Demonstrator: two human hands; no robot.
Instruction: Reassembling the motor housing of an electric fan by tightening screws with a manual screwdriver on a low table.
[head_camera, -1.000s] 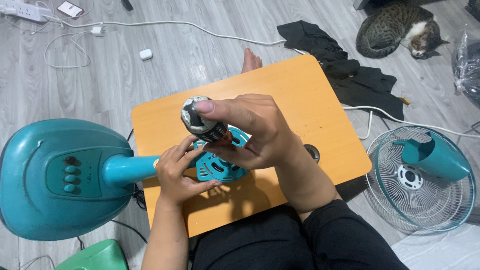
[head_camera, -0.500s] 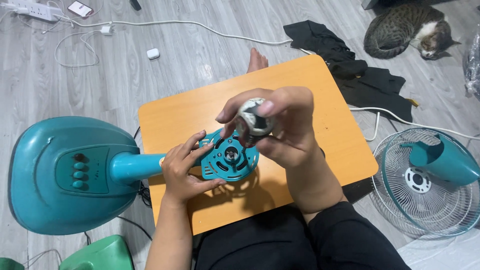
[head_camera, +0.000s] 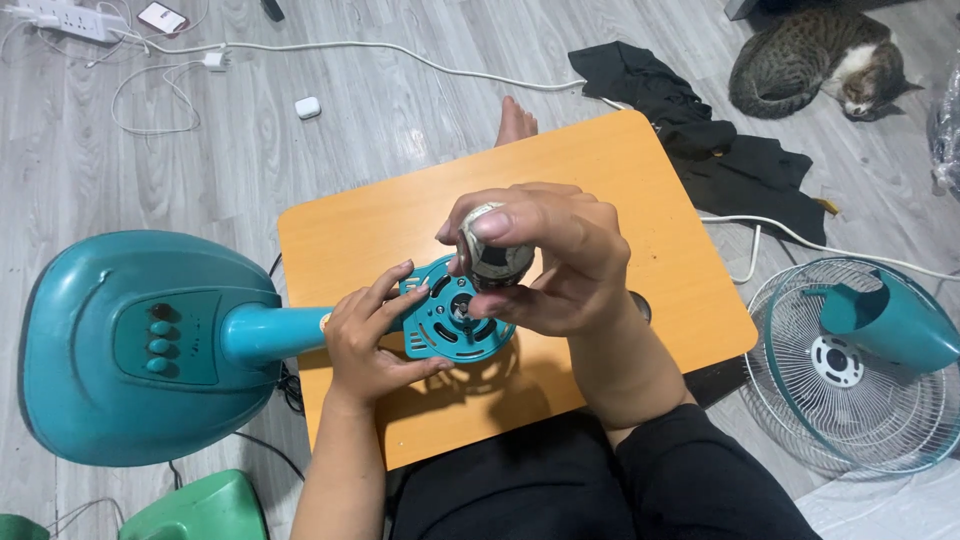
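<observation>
Head view: left hand (head_camera: 375, 335) grips teal fan neck/motor plate (head_camera: 455, 320) on orange table (head_camera: 600, 190). Right hand (head_camera: 545, 260) pinches grey motor part (head_camera: 497, 258) just above plate. Step looks like fitting/removing part; next needs axis alignment w/ plate centre. Part's underside hidden by fingers.

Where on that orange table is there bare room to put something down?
The orange table is bare along its far edge and far right corner, and at the near left corner. The middle is crowded by both hands and the teal fan housing.
</observation>
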